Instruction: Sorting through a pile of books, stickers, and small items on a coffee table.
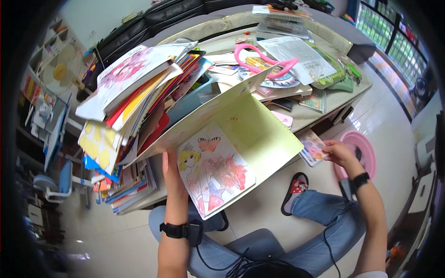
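Observation:
My left hand [174, 173] holds a pale yellow-green box or folder [267, 128] by its left side, tilted over the table's near edge. Inside it rests a coloured drawing [215, 170] of a crowned figure with a butterfly, on a white sheet or pad. Out to the right, my right hand [337, 153] grips a small stack of colourful cards or booklets [312, 146] between thumb and fingers, above the floor. Behind the box, a blue-grey bin [191, 100] is partly hidden. A tall leaning pile of papers and folders [139, 93] stands at the left.
A pink basin [368, 153] stands on the floor beyond my right hand. Pink-handled scissors or a similar looped item [255, 47], a clear plastic sleeve [299, 59], a green case [335, 76] and a small notebook [314, 100] lie on the table [359, 81]. More books [135, 191] are stacked at left.

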